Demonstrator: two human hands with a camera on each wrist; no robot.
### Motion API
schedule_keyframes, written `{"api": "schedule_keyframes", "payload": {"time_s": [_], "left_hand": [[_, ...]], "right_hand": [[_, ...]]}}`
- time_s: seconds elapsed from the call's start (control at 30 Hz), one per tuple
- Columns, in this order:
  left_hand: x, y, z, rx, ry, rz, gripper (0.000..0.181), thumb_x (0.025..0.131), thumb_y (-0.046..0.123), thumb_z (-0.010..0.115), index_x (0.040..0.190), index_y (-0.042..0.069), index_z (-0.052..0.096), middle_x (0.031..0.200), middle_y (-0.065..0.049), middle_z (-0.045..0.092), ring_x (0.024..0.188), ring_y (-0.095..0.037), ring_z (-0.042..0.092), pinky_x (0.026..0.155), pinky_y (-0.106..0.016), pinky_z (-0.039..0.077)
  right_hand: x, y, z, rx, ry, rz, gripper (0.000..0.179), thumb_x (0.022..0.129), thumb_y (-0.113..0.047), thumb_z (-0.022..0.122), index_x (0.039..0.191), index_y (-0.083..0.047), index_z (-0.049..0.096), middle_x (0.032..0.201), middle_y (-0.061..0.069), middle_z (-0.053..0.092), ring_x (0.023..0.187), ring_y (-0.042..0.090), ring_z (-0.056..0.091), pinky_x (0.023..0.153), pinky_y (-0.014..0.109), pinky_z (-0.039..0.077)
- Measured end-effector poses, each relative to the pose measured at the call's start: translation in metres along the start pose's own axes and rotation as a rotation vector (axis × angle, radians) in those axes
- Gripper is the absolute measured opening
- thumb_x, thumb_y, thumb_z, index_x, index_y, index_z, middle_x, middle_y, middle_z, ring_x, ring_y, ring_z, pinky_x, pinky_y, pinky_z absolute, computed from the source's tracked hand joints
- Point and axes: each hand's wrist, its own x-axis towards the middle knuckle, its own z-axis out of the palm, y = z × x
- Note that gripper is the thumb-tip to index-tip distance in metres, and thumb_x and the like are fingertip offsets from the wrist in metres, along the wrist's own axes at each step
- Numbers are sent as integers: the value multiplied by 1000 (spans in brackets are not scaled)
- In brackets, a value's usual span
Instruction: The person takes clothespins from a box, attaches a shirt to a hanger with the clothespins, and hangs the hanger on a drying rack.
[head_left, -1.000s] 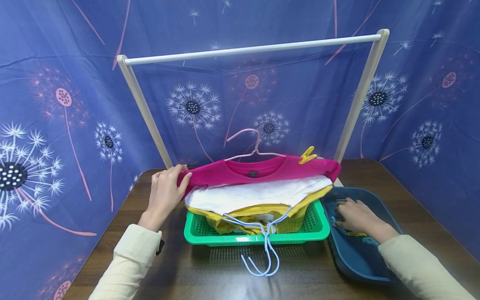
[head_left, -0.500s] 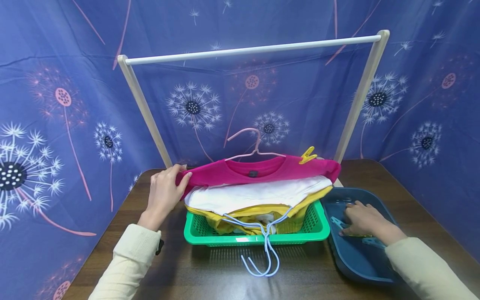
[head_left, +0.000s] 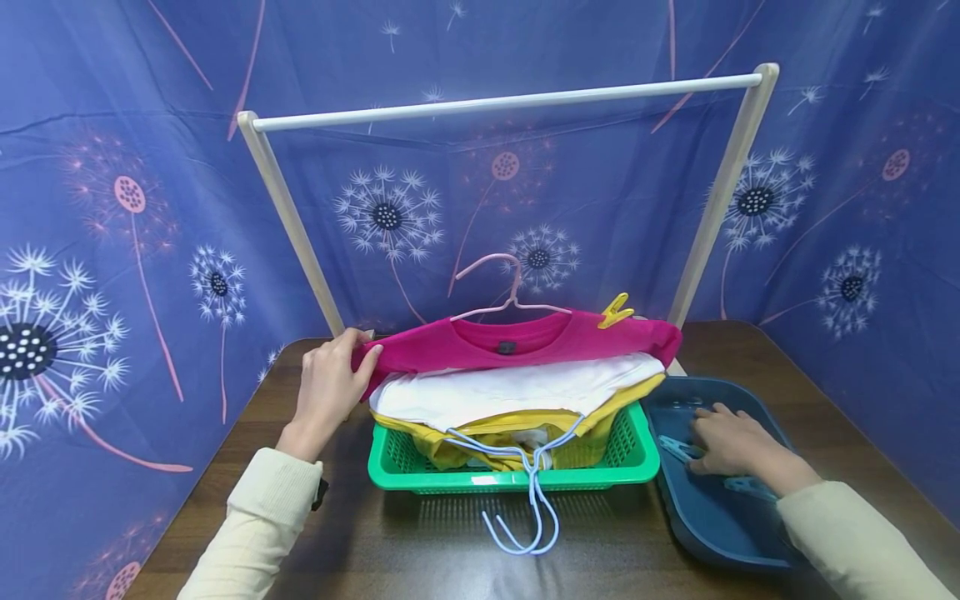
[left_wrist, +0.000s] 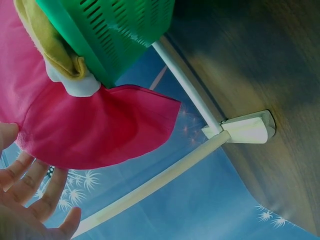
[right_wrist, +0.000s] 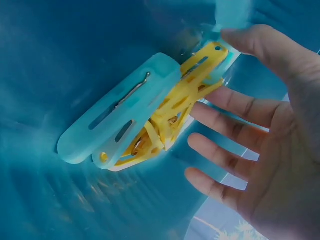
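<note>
My left hand (head_left: pixel 330 383) pinches the sleeve end of a magenta T-shirt (head_left: pixel 420 346) between thumb and fingers. A pink hanger (head_left: pixel 515 287) sits in its neckline. One yellow clothespin (head_left: pixel 616 312) is clipped on its right shoulder. White and yellow clothes (head_left: pixel 465 396) lie in front, over a green basket (head_left: pixel 517 478). Down in a dark blue tray (head_left: pixel 708 521), my right hand (head_left: pixel 738 442) spreads its fingers among clothespins. In the right wrist view its thumb and index finger lie at either side of the handles of a yellow clothespin (right_wrist: pixel 212 55), beside a light blue clothespin (right_wrist: pixel 125 107).
Behind the basket stands a clothes rack with a white rail (head_left: pixel 510 100) and wooden posts (head_left: pixel 720 200). Light blue hangers (head_left: pixel 535 492) stick out over the basket's front edge. Patterned blue fabric (head_left: pixel 450 200) surrounds the brown table (head_left: pixel 420 558).
The right hand has shifted a little to the right inside the tray, baring a light blue clothespin at its left. The left hand stays on the sleeve.
</note>
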Motion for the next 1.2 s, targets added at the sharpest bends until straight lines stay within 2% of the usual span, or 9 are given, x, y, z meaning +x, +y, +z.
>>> {"api": "schedule_keyframes", "payload": {"time_s": [0.1, 0.2, 0.33, 0.5, 0.8, 0.97, 1.1, 1.2], "left_hand": [[0, 0, 0, 0, -7, -7, 25, 84, 29, 65, 96, 7, 60, 82, -13, 68, 71, -31, 63, 77, -54, 40], [-1, 0, -1, 2, -10, -9, 25, 84, 29, 65, 96, 7, 60, 83, -14, 68, 71, -31, 63, 77, -54, 41], [-1, 0, -1, 7, -14, -11, 26, 84, 29, 65, 96, 7, 60, 83, -13, 68, 71, -31, 63, 77, -54, 41], [-1, 0, -2, 11, -14, -10, 26, 84, 29, 65, 96, 7, 61, 83, -13, 68, 72, -31, 63, 76, -54, 41], [-1, 0, -2, 11, -12, -1, 26, 84, 29, 65, 95, 6, 61, 83, -14, 68, 72, -31, 63, 76, -54, 42], [0, 1, -2, 14, -12, 3, 26, 84, 29, 65, 95, 6, 61, 83, -15, 68, 72, -32, 62, 75, -54, 42], [0, 0, -2, 12, -10, 5, 25, 84, 28, 65, 94, 6, 61, 82, -14, 68, 71, -31, 62, 74, -54, 42], [-1, 0, -2, 13, -9, 8, 24, 84, 28, 65, 93, 6, 61, 80, -13, 68, 70, -30, 62, 73, -53, 42]], "right_hand": [[0, 1, 0, 1, 21, -9, 31, 65, -41, 77, 76, -16, 63, 92, 9, 62, 77, 23, 48, 70, 50, 45], [1, 1, 1, 4, 36, -21, 38, 65, -40, 78, 86, -10, 67, 90, 8, 62, 76, 21, 47, 67, 47, 46], [1, 0, 2, 11, 50, -29, 51, 65, -39, 78, 102, -5, 66, 101, 14, 63, 82, 25, 51, 73, 51, 47], [1, -2, 3, 35, 42, -27, 59, 64, -37, 79, 112, -5, 63, 114, 21, 59, 93, 36, 52, 80, 58, 44], [3, -3, 3, 13, 75, -59, 53, 66, -35, 78, 108, -7, 65, 116, 25, 56, 97, 39, 52, 76, 57, 45], [4, -4, 1, 9, 129, -89, 45, 67, -32, 77, 104, -8, 67, 107, 17, 60, 90, 32, 52, 70, 52, 48], [4, -4, 0, 34, 148, -89, 47, 67, -31, 78, 105, -7, 66, 102, 13, 61, 88, 29, 52, 70, 50, 48], [3, -4, -1, 56, 157, -75, 52, 66, -31, 78, 110, -5, 64, 106, 16, 60, 92, 34, 52, 72, 53, 48]]}}
